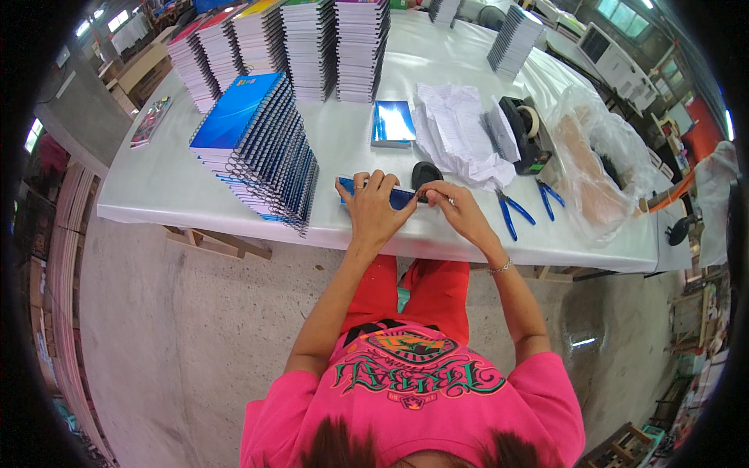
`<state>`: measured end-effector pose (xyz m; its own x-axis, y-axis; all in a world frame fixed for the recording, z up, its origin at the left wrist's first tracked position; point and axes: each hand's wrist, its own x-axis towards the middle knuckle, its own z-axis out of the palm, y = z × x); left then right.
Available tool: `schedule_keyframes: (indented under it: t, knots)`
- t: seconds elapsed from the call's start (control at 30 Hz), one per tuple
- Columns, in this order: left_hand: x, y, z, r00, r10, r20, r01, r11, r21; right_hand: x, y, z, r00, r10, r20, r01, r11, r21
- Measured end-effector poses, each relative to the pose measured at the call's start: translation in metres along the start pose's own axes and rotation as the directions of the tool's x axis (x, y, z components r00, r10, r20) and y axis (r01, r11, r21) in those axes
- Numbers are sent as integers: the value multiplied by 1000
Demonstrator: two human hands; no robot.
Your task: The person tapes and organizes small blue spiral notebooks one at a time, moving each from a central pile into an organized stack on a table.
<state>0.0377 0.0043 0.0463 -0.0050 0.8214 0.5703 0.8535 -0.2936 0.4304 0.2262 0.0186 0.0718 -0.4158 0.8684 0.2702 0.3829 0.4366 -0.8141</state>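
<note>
Head view: a slanted stack of blue spiral notebooks (257,148) is seen well left of the blue notebook (378,193) held at the near edge of the white desk (156,187). That notebook is pressed down by the left hand (373,210), fingers spread over its cover, and its right end is pinched by the right hand (460,209), fingers closed together. Two blue-handled pliers (515,212) lie just right of it.
</note>
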Motion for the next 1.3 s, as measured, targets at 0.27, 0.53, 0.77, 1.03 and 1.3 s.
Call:
schedule_keyframes:
  t: [0.27,0.53,0.77,1.03,1.3]
  knots:
    - [1,2,0,1000,3,-1,-3,1000,27,7,-1,3,996,-91,-2,88,971,-223]
    - [-2,0,-8,995,-13,102,9,999,49,10,-14,16,981,-179,-73,137,910,-391]
    - [-5,-6,-10,991,-52,121,56,998,-25,13,-22,20,966,-237,-106,172,890,-423]
    - [-16,-16,-11,939,-237,-249,144,929,-339,15,-19,22,972,-232,-48,184,867,-462]
    - [-15,-35,-7,989,-142,33,142,884,-446,10,63,-28,987,-51,151,125,833,-540]
